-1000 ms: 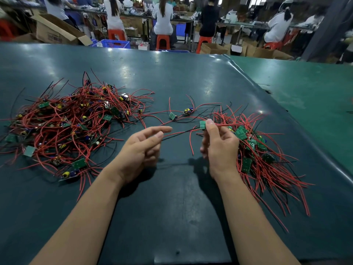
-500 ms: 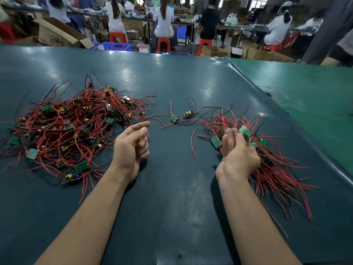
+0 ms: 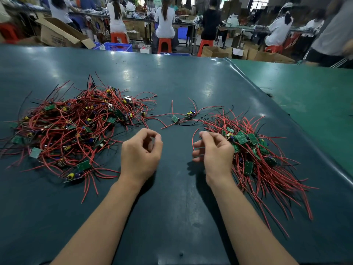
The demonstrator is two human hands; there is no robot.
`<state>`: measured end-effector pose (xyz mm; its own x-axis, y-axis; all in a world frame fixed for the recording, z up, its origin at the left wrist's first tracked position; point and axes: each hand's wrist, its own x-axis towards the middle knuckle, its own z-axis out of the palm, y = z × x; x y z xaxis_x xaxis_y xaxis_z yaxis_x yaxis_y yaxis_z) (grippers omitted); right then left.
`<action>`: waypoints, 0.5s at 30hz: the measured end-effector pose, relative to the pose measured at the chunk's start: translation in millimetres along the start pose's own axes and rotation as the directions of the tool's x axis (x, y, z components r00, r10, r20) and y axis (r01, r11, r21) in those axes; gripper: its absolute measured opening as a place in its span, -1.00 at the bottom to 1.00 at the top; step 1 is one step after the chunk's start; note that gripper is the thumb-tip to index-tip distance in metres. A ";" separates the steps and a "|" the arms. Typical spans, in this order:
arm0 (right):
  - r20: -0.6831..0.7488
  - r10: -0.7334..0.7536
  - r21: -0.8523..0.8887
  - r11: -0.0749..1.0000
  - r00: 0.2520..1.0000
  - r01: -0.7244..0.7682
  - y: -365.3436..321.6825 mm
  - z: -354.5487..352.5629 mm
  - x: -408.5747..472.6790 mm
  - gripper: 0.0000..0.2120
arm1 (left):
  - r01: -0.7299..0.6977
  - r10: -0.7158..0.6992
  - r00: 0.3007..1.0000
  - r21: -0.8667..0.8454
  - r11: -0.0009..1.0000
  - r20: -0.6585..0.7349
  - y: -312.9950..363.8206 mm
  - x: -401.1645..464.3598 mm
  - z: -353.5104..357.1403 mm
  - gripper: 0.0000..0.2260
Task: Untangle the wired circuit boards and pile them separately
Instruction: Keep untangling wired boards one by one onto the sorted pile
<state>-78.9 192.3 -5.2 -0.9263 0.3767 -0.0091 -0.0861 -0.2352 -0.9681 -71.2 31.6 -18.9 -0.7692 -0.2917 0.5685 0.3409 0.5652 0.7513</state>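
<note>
Both hands hover over the dark green table (image 3: 172, 217), between two heaps of small green boards with red wires. The left hand (image 3: 140, 153) is loosely curled, thumb and forefinger nearly meeting, and holds nothing I can see. The right hand (image 3: 214, 152) is half open, fingers spread, empty as far as can be told; its far side hides part of the sorted pile (image 3: 256, 155) just beside it. The tangled heap (image 3: 76, 129) lies to the left, its boards mostly buried under wire. Two loose boards (image 3: 183, 116) sit between the heaps, beyond the hands
</note>
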 end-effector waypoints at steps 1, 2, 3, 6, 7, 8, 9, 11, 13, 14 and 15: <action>0.034 -0.024 -0.058 0.998 0.999 0.026 2.0 1.2 -1.6 -0.90 | -0.058 0.061 0.998 0.133 0.989 -0.018 -0.9 0.6 -2.1 -0.94; 0.063 -0.043 -0.108 0.993 0.997 0.050 3.9 1.2 -2.7 -0.90 | -0.080 0.090 0.996 0.251 0.965 -0.028 -3.6 2.5 -4.6 -0.96; 0.088 -0.059 -0.149 0.986 0.994 0.072 5.3 0.8 -3.3 -0.89 | -0.051 0.069 0.997 0.362 0.931 -0.038 -7.9 5.4 -6.9 -0.93; 0.137 -0.081 -0.229 0.967 0.987 0.111 7.9 -1.2 -3.7 -0.88 | 0.185 -0.152 0.983 0.626 0.757 -0.106 -20.0 12.2 -15.3 -0.72; 0.150 -0.081 -0.246 0.962 0.985 0.117 8.4 -1.5 -3.6 -0.88 | 0.242 -0.223 0.968 0.669 0.703 -0.116 -22.3 13.9 -18.4 -0.66; 0.165 -0.079 -0.261 0.958 0.983 0.121 9.0 -1.6 -3.5 -0.88 | 0.282 -0.288 0.951 0.700 0.657 -0.112 -23.4 15.3 -20.7 -0.62; 0.182 -0.078 -0.273 0.954 0.980 0.127 9.5 -1.7 -3.9 -0.88 | 0.304 -0.342 0.934 0.725 0.618 -0.100 -24.4 16.4 -22.1 -0.61; 0.208 -0.082 -0.291 0.946 0.975 0.141 10.5 -1.7 -4.3 -0.88 | 0.316 -0.389 0.917 0.754 0.576 -0.087 -25.8 18.7 -23.5 -0.66; 0.214 -0.085 -0.294 0.944 0.973 0.147 10.7 -1.8 -4.0 -0.88 | 0.326 -0.369 0.923 0.730 0.601 -0.108 -26.3 19.9 -25.9 -0.71; 0.211 -0.084 -0.292 0.945 0.974 0.145 10.6 -1.8 -3.4 -0.88 | 0.328 -0.346 0.930 0.708 0.625 -0.125 -26.1 19.8 -27.3 -0.71; 0.207 -0.083 -0.290 0.946 0.975 0.142 10.5 -1.9 -3.0 -0.88 | 0.327 -0.317 0.937 0.684 0.652 -0.146 -25.2 19.4 -28.7 -0.70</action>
<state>-76.3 190.3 -15.8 -0.9719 0.2008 0.1229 -0.1064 0.0911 -0.9901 -79.3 -10.5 -17.2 -0.7503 -0.5651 0.3430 -0.3993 0.8009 0.4461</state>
